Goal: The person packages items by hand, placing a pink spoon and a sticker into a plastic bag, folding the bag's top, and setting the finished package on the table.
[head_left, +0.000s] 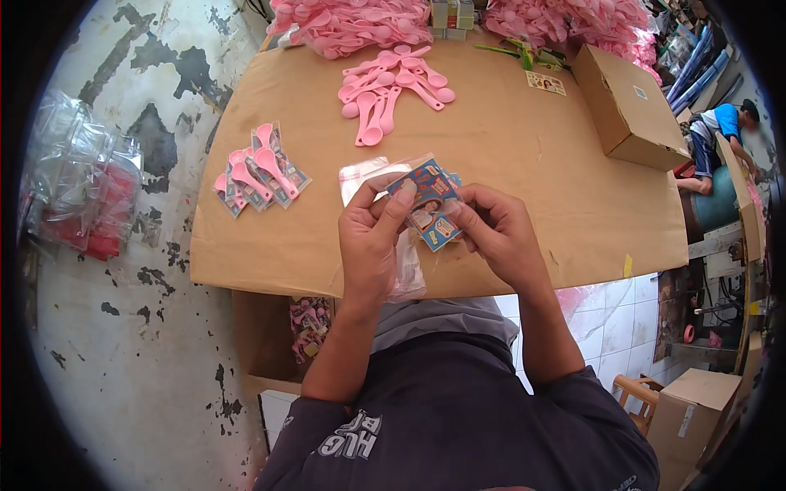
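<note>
Both my hands hold a blue printed card [427, 193] upright over the near part of the table; a clear plastic sleeve seems to be around it. My left hand [370, 237] pinches its left edge between thumb and fingers. At its right edge, my right hand [506, 237] does the same. Behind the card lie clear plastic bags [354, 176], partly hidden by my left hand. Loose pink spoons [386, 82] form a small pile farther back. To the left, several pink spoons with cards in clear packets [260, 168] overlap one another.
Large heaps of pink spoons [352, 29] lie along the table's far side. A cardboard box [626, 106] stands at the right, near green scissors [528, 56] and a small card [546, 83]. Plastic bags [86, 180] hang at the left wall. Another person [720, 135] sits far right.
</note>
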`<state>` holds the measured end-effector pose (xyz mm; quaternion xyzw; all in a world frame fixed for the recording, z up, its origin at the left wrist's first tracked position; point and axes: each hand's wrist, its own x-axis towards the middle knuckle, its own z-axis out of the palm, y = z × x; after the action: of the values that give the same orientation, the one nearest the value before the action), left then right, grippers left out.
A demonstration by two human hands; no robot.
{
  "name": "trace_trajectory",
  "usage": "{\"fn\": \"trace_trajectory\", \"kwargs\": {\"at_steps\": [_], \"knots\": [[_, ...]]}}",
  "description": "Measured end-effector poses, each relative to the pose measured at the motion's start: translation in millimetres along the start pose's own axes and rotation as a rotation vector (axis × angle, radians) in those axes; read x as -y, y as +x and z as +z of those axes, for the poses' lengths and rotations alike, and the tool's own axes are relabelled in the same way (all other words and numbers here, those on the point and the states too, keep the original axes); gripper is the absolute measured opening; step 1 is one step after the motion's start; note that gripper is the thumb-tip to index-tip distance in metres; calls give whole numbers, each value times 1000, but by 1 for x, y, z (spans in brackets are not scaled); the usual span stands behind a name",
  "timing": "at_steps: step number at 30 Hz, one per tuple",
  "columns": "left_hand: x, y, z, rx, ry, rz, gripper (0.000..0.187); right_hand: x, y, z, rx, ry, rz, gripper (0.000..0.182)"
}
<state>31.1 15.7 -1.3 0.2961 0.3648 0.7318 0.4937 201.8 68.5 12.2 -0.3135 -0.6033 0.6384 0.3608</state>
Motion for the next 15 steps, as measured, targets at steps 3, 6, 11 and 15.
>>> {"fn": "trace_trajectory", "kwargs": {"at_steps": [3,6,11,15], "knots": [[0,-3,-3,-2,11,22,26,3,5,3,10,-5,-9,19],[-7,-5,-1,-25,-42,48,25,9,6,11,-2,45,-9,19],[-14,-2,-4,-53,-97,68,23,-2,1,19,-1,92,18,20],[-10,-9,-3,-14,-70,37,28,-2,3,27,-51,110,25,20]]}}
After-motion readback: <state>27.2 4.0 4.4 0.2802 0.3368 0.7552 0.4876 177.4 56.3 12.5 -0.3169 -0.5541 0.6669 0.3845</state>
